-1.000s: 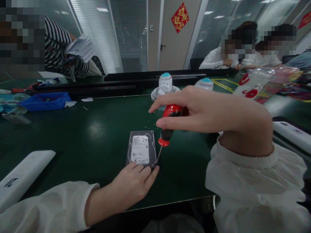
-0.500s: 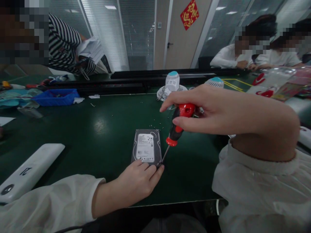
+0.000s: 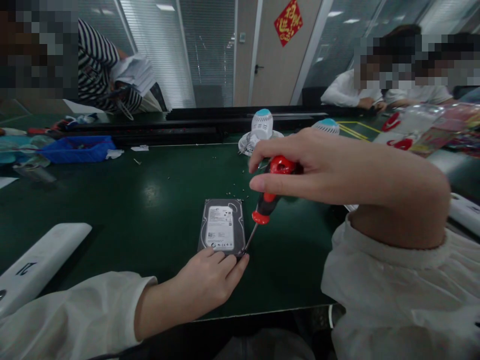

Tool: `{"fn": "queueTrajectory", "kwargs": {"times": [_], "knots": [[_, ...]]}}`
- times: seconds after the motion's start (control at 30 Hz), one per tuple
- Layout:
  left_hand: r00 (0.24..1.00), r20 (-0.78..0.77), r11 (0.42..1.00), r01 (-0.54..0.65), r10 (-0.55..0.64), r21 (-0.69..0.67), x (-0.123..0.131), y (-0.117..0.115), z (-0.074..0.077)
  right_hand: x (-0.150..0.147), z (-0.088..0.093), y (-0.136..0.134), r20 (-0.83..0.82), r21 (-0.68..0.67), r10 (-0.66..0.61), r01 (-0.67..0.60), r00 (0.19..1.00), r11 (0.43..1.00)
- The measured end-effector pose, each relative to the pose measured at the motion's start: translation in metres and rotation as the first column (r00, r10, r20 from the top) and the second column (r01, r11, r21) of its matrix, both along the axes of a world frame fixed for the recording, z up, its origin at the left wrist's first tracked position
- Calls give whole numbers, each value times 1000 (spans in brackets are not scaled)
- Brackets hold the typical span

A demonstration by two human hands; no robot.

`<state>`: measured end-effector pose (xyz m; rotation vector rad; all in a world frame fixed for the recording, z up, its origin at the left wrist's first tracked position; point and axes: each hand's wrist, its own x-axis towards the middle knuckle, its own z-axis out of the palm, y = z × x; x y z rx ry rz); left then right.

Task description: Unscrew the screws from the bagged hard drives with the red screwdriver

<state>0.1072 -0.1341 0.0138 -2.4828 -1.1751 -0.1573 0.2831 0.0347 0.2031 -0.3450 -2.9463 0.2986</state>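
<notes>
A hard drive (image 3: 220, 227) with a white label lies flat on the green table. My left hand (image 3: 213, 275) is closed on its near edge, fingertips pressed at the near right corner. In my right hand (image 3: 296, 165) is a red and black screwdriver (image 3: 267, 204), gripped by the handle. It leans to the right, and its tip meets the drive's near right corner beside my left fingertips. Whether a screw sits under the tip is too small to tell. Several tiny screws (image 3: 234, 193) are scattered just beyond the drive.
A blue tray (image 3: 77, 150) stands at the far left. White fans (image 3: 261, 125) with blue tops stand behind my right hand. A white device marked 21 (image 3: 48, 257) lies left of my arm. Across the table, a person in stripes (image 3: 95, 60) holds papers; others sit at the right.
My right hand's fingers have shifted and curled around the screwdriver handle. The whole view has moved slightly; the drive and my left hand keep their places relative to each other.
</notes>
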Motion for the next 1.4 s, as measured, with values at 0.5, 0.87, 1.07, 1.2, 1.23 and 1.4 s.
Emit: {"fn": "queueTrajectory", "kwargs": {"times": [0.5, 0.87, 1.07, 1.2, 1.23, 1.4], "knots": [[1000, -3, 1000, -5, 5, 16, 0, -2, 0, 2, -2, 1, 29, 27, -38, 38, 999, 999], [1000, -5, 1000, -6, 6, 15, 0, -1, -2, 4, 0, -2, 49, 15, -22, 21, 999, 1000], [999, 32, 1000, 9, -10, 19, -1, -2, -2, 4, -1, -3, 25, 6, -35, 35, 999, 999], [999, 53, 1000, 9, -10, 15, 0, -1, -2, 8, 1, -3, 58, 28, -39, 37, 998, 999], [998, 58, 1000, 10, -11, 16, 0, -1, -2, 9, 1, -3, 56, 21, -23, 22, 998, 1000], [998, 66, 999, 18, -20, 30, 0, 0, -2, 10, 1, -2, 40, -2, -23, 23, 999, 1000]]}}
